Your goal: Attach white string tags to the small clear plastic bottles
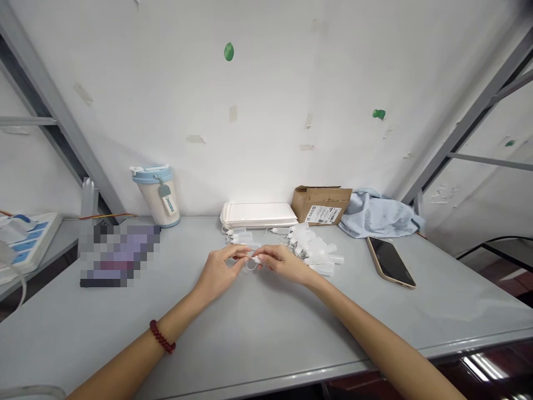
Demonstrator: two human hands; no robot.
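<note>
My right hand (280,261) is closed on a small white plastic dropper bottle (257,259), its body mostly hidden by the fingers. At its narrow end, the thumb and fingertips of my left hand (225,268) are pinched together; the tiny part between them is hard to make out. A thin loop (251,266) hangs below the fingertips. Just beyond my left hand, several similar translucent bottles (241,237) lie in a row with thin loops at their ends. A loose pile of more bottles (310,244) lies behind and to the right of my right hand.
Along the wall stand a tumbler (158,197) with a blue lid, a white stack of flat trays or packets (260,214), a cardboard box (322,204) and a crumpled light-blue cloth (377,214). A phone (391,261) lies at right. A blurred-out object (120,255) lies at left.
</note>
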